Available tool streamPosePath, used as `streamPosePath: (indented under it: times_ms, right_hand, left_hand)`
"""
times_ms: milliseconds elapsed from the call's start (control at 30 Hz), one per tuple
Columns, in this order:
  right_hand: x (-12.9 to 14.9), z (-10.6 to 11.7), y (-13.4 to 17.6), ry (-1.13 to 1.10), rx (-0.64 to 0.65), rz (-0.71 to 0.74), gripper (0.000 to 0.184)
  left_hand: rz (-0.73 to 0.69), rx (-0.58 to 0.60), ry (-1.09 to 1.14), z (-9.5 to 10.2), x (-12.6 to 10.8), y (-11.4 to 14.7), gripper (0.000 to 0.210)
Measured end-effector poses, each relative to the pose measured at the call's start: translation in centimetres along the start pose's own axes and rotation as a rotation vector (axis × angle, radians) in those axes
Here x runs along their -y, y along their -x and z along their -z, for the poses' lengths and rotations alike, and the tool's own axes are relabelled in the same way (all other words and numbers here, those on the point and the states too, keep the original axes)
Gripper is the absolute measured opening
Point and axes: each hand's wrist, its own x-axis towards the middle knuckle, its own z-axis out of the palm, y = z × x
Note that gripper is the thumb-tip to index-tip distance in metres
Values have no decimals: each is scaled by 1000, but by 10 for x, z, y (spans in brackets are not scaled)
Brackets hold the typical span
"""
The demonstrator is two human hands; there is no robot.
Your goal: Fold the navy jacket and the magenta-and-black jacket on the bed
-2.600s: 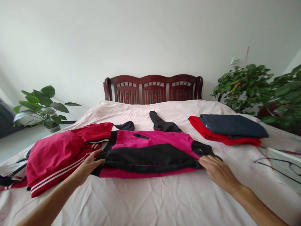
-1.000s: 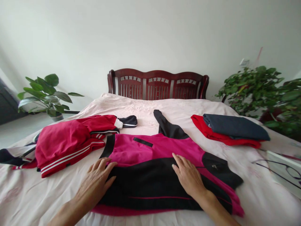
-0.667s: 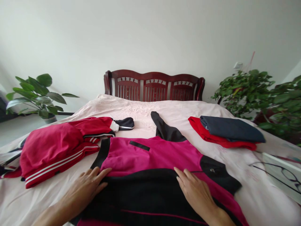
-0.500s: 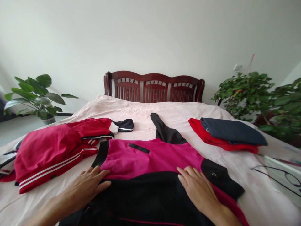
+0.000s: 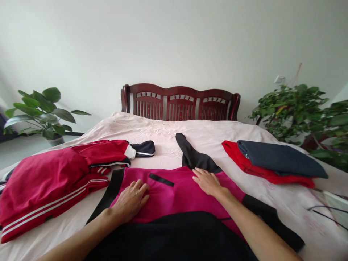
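Note:
A magenta and black top (image 5: 165, 203) lies spread on the bed in front of me. Its lower part nearest me is black, and one black sleeve (image 5: 194, 152) stretches toward the headboard. Flat on the left of the magenta part rests my left hand (image 5: 133, 199), fingers a little bent and apart, a ring on one finger. My right hand (image 5: 208, 181) lies with outstretched fingers on the magenta cloth near the base of that sleeve. Neither hand grips the fabric.
A heap of red clothes (image 5: 54, 181) with white stripes is on the left. On the right, a dark blue folded garment (image 5: 280, 157) sits on a red one (image 5: 239, 165). Glasses (image 5: 326, 208) lie at the right edge. Behind stands a wooden headboard (image 5: 181, 103); plants (image 5: 295, 108) flank the bed.
Both hands have moved forward from the black edge onto the magenta cloth, the right one up to the sleeve and the left one also inward. The view has shifted slightly.

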Motion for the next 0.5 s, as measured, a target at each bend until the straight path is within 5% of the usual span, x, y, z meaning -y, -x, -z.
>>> streamPosePath:
  times_ms: [133, 233, 400, 500]
  right_hand:
    - [-11, 24, -34, 1, -112, -29, 47]
    - [6, 32, -60, -26, -127, 110, 39]
    - [28, 27, -84, -36, -16, 338, 17]
    - [26, 21, -90, -20, -48, 332, 12]
  left_hand:
    - [53, -82, 1, 21, 28, -17, 39]
    - [153, -165, -77, 34, 51, -41, 28]
    - [232, 102, -55, 47, 86, -52, 31]
    - [160, 100, 52, 52, 95, -35, 32]
